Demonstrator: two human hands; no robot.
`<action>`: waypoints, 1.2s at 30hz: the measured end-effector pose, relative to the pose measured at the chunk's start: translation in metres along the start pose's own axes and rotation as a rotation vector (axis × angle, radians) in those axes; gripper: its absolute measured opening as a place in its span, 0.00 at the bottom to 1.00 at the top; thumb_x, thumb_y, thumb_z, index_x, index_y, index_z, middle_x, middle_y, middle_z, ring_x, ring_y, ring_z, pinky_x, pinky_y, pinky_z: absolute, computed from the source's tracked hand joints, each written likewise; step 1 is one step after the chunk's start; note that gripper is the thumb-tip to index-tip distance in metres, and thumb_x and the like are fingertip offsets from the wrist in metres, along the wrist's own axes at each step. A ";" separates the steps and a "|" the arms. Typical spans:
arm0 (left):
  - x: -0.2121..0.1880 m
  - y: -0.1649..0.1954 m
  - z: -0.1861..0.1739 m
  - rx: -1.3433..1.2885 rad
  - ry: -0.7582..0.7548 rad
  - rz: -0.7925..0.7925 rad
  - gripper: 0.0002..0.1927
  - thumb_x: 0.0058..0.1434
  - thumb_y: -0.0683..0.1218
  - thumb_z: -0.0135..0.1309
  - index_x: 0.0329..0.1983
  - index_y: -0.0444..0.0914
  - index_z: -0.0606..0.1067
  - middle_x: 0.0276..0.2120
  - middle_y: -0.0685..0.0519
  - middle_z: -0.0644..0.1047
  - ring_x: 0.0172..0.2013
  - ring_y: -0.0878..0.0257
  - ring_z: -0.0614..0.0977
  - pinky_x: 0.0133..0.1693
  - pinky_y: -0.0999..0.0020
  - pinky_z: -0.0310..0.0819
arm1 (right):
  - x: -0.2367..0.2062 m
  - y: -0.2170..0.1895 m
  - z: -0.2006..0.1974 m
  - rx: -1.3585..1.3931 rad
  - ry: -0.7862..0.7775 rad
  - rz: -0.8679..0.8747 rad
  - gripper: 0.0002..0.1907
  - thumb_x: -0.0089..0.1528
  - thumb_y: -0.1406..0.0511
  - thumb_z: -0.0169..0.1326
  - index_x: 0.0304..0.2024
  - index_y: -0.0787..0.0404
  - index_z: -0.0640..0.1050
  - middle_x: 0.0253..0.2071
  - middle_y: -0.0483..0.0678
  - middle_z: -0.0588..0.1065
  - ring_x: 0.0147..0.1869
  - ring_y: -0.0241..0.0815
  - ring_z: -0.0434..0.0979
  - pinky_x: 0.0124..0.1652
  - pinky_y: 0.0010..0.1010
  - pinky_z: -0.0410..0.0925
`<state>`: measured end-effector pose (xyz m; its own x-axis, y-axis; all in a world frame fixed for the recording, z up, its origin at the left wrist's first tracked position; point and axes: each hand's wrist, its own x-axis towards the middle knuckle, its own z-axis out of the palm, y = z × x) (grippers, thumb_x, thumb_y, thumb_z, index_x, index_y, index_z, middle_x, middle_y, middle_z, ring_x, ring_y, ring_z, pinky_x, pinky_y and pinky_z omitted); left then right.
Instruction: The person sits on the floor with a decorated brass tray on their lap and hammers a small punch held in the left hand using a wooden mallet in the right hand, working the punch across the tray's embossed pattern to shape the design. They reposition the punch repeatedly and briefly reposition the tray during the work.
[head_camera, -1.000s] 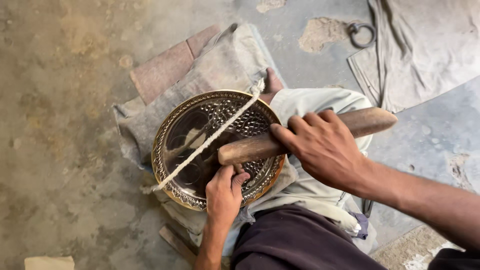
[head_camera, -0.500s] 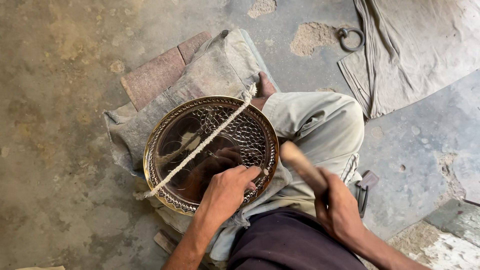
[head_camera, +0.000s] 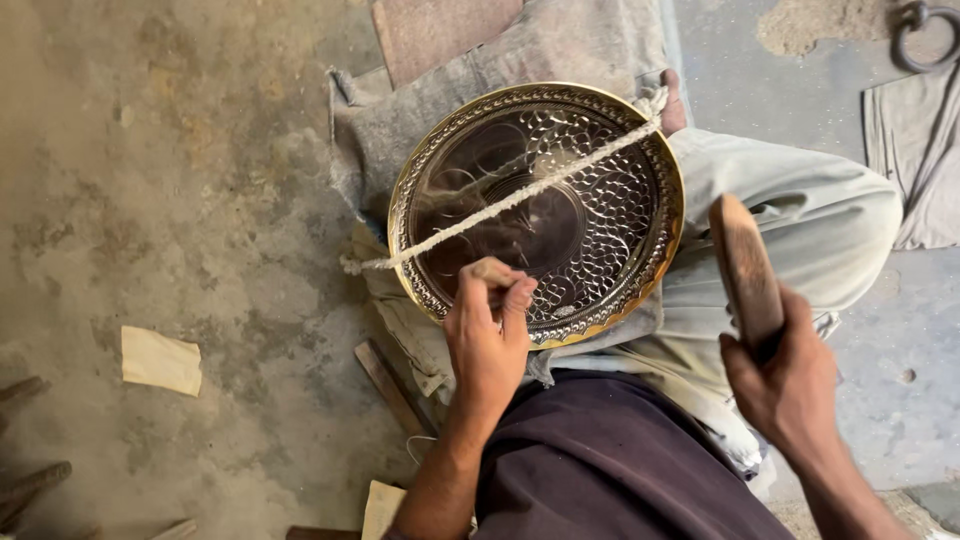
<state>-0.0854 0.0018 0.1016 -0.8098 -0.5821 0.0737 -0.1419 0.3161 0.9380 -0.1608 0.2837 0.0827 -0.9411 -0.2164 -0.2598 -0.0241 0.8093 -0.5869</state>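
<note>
Pinching a small tool, left hand (head_camera: 487, 340) rests in brass tray (head_camera: 640, 150); right hand (head_camera: 785, 375) grips mallet (head_camera: 745, 265).

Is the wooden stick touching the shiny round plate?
No, the wooden stick in the right hand is raised beside the plate, apart from it.

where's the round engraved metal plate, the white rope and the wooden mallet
round engraved metal plate (head_camera: 600, 215), head view, patterned inner face
white rope (head_camera: 520, 195), head view, mid-span across the plate
wooden mallet (head_camera: 745, 265), head view, middle of its wooden length
</note>
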 end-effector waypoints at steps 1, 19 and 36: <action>-0.007 -0.002 0.002 -0.089 0.022 -0.122 0.09 0.68 0.42 0.57 0.42 0.34 0.69 0.37 0.50 0.77 0.33 0.59 0.84 0.34 0.66 0.80 | 0.008 -0.007 -0.005 0.031 0.003 -0.031 0.34 0.59 0.66 0.59 0.67 0.64 0.66 0.45 0.61 0.78 0.43 0.60 0.82 0.41 0.49 0.73; -0.035 -0.044 0.016 0.178 0.136 -0.083 0.14 0.70 0.48 0.58 0.38 0.34 0.68 0.34 0.49 0.77 0.33 0.56 0.83 0.35 0.64 0.79 | 0.088 -0.184 -0.017 -0.733 -0.110 -0.989 0.22 0.69 0.62 0.56 0.66 0.52 0.72 0.39 0.50 0.75 0.40 0.45 0.77 0.43 0.39 0.70; -0.024 -0.046 0.007 0.198 0.103 0.179 0.06 0.71 0.40 0.56 0.43 0.38 0.70 0.33 0.48 0.76 0.36 0.54 0.82 0.38 0.62 0.79 | 0.041 -0.193 -0.051 -0.942 -0.099 -1.024 0.31 0.58 0.65 0.53 0.66 0.49 0.73 0.38 0.43 0.77 0.40 0.42 0.77 0.42 0.35 0.70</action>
<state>-0.0635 0.0063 0.0548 -0.7713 -0.5738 0.2756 -0.1185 0.5549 0.8234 -0.2122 0.1469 0.2243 -0.3406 -0.9339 -0.1093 -0.9316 0.3194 0.1736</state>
